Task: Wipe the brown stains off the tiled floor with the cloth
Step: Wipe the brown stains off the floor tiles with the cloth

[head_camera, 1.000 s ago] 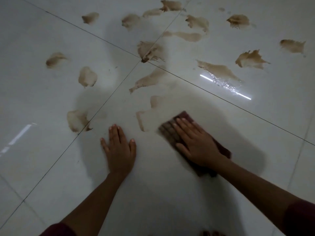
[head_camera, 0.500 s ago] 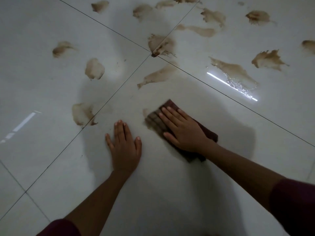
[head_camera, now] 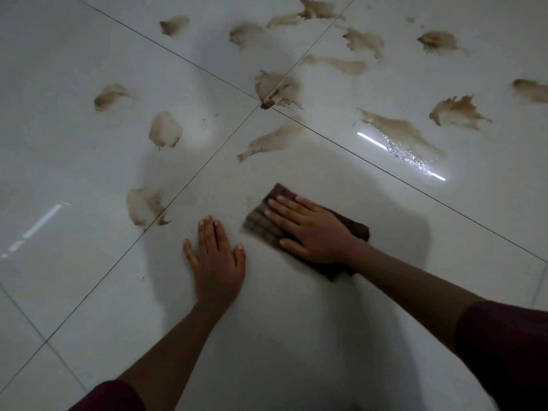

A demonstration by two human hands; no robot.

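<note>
A dark brown cloth lies flat on the pale tiled floor, and my right hand presses down on it with fingers spread. My left hand rests flat on the tile just left of the cloth, holding nothing. Several brown stains spread across the floor beyond my hands: a long streak right above the cloth, a blotch on the grout line to the left, a blotch at the tile corner, and a wet shiny streak to the right.
Dark grout lines cross at the tile corner. More stains lie at the far right and top of the view. A bright light reflection glints on the wet tile. The floor near my arms shows no stains.
My right hand slid the cloth left and up over the stain beside my left hand; that stain is now almost gone. My left hand stayed planted.
</note>
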